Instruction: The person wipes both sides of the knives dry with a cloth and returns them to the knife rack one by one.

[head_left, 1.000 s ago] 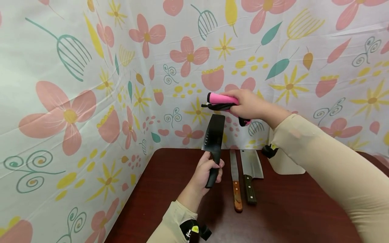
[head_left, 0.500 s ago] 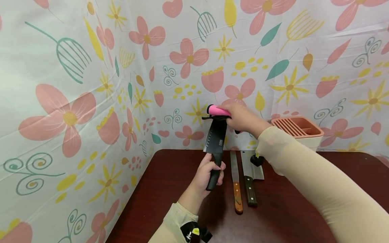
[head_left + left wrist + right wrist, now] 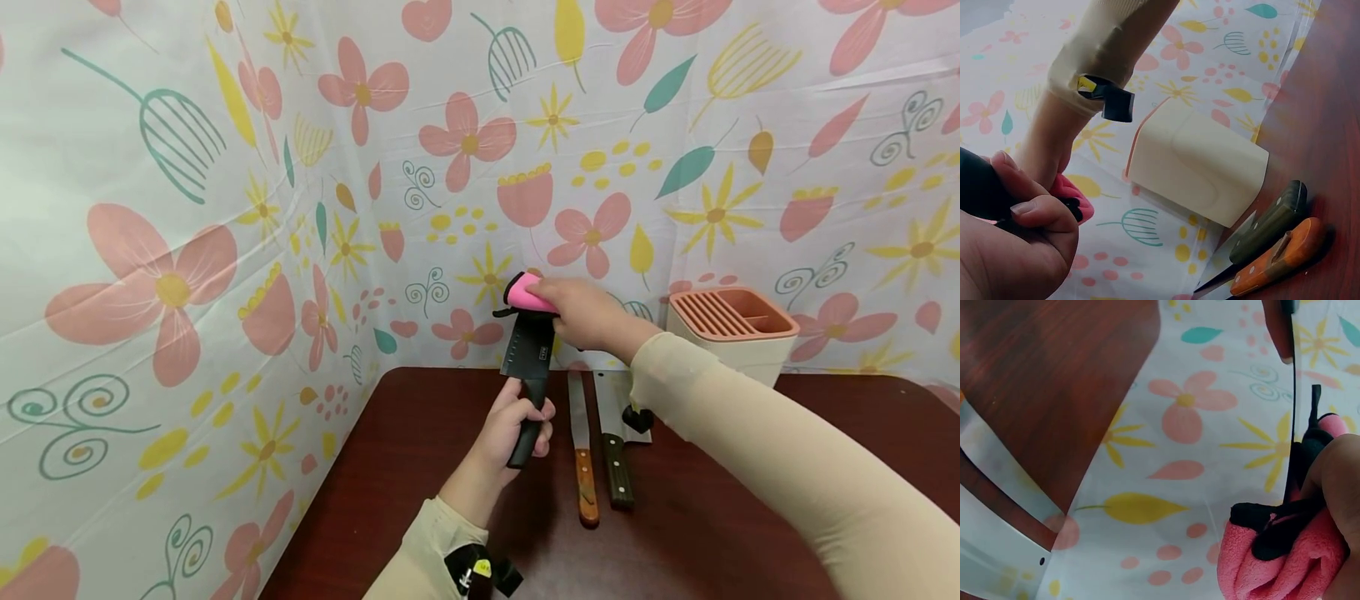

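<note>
My left hand [image 3: 504, 429] grips the black handle of a black-bladed knife [image 3: 532, 346], held blade up above the table. My right hand [image 3: 592, 315] holds a folded pink cloth with black edging [image 3: 531, 293] over the blade's upper end, hiding the tip. In the right wrist view the cloth [image 3: 1285, 562] lies around the blade, which shows as a thin dark edge. A long knife with an orange-brown wooden handle [image 3: 586, 487] and a cleaver with a dark handle [image 3: 618, 471] lie side by side on the table, right of my left hand.
A cream knife block with an orange slotted top [image 3: 731, 337] stands at the back right of the dark red table [image 3: 697, 517], behind my right forearm. Flower-printed fabric [image 3: 450, 217] hangs behind the table and along its left side.
My right hand has come down and slightly left with the cloth, from above the knife onto its blade. The knife block has come into fuller view. My left hand has hardly moved.
</note>
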The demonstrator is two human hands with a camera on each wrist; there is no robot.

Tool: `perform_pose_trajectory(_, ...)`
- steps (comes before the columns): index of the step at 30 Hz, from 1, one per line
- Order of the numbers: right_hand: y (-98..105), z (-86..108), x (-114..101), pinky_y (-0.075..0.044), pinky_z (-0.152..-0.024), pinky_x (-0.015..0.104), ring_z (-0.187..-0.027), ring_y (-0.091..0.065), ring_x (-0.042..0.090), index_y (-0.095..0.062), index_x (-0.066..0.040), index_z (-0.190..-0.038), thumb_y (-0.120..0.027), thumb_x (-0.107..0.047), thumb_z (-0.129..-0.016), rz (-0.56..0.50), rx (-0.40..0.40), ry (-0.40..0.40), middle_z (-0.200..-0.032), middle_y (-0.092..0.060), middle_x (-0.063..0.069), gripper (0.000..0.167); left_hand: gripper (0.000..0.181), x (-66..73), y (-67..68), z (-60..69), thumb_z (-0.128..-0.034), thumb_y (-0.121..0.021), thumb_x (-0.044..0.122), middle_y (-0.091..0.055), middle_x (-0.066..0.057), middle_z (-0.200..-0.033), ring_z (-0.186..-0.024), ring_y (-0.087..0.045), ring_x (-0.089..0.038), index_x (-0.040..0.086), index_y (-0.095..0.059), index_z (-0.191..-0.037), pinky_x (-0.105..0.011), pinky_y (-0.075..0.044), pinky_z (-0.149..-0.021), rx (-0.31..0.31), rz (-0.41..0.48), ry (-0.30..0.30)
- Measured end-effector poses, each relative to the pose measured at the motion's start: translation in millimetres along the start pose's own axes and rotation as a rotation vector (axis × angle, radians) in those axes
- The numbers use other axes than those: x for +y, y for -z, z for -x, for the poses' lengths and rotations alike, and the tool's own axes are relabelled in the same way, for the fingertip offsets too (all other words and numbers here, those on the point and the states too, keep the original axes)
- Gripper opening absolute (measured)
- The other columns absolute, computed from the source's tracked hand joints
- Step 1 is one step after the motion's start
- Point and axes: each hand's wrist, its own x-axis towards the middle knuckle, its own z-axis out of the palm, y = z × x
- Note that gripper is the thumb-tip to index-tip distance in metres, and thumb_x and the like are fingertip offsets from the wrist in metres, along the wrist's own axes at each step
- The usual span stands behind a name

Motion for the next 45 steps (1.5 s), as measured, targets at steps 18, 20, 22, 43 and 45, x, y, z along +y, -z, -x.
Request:
perform_pose_trajectory(18,-7.9,22.9,-26.3,-0.057,-0.090,0.049,-0.133,-0.058,0.038,-0.053,-0.019,-0.151,-0.060,0.000,-0.086,0.069,-0.012,0.094,-0.155,-0.053,0.011,0.067,0.077,4.3,2.7,-2.4,-0.0896,-0.040,0.001,-0.048,0.002,-0.082,-0.048,-0.048,-0.005,0.027,-0.023,-0.160,-0.020,-0.040,-0.049,0.008,0.023,-0.010)
perform_pose_trajectory(20,-7.7,26.9,-30.4,-0.057,-0.086,0.048,-0.136,-0.056,0.037,-0.052,-0.019,-0.152,-0.059,0.000,-0.086,0.067,-0.019,0.101,-0.156,-0.052,0.011,0.069,0.077,4.8,3.3,-2.7,-0.0901,-0.039,0.001,-0.048,0.002,-0.081,-0.047,-0.048,-0.005,0.027,-0.023,-0.160,-0.020,-0.040,-0.049,0.004,0.024,-0.013)
perform_pose_trajectory(22,-7.7,30.5,-34.0,-0.057,-0.084,0.047,-0.138,-0.054,0.037,-0.052,-0.019,-0.152,-0.059,0.000,-0.085,0.067,-0.021,0.116,-0.157,-0.051,0.011,0.070,0.075,5.0,4.1,-2.8,-0.0906,-0.039,0.001,-0.048,0.003,-0.081,-0.047,-0.049,-0.005,0.027,-0.024,-0.160,-0.020,-0.040,-0.049,0.000,0.021,-0.019)
perform_pose_trajectory(43,16.9,49.9,-64.2,-0.054,-0.100,0.049,-0.131,-0.060,0.030,-0.063,-0.023,-0.142,-0.056,0.003,-0.083,-0.001,-0.152,0.226,-0.145,-0.063,0.002,0.065,0.046,3.0,5.5,-1.9,-0.0866,-0.037,0.001,-0.046,0.002,-0.082,-0.046,-0.047,-0.005,0.016,-0.040,-0.130,-0.020,-0.038,-0.049,0.013,0.036,-0.006)
perform_pose_trajectory(45,19.4,51.5,-66.8,-0.053,-0.103,0.048,-0.131,-0.061,0.028,-0.064,-0.022,-0.140,-0.055,0.003,-0.082,-0.023,-0.165,0.242,-0.143,-0.065,0.001,0.064,0.037,2.7,5.5,-1.4,-0.0861,-0.037,0.002,-0.047,0.002,-0.082,-0.046,-0.047,-0.005,0.015,-0.045,-0.119,-0.019,-0.038,-0.050,0.022,0.033,0.006)
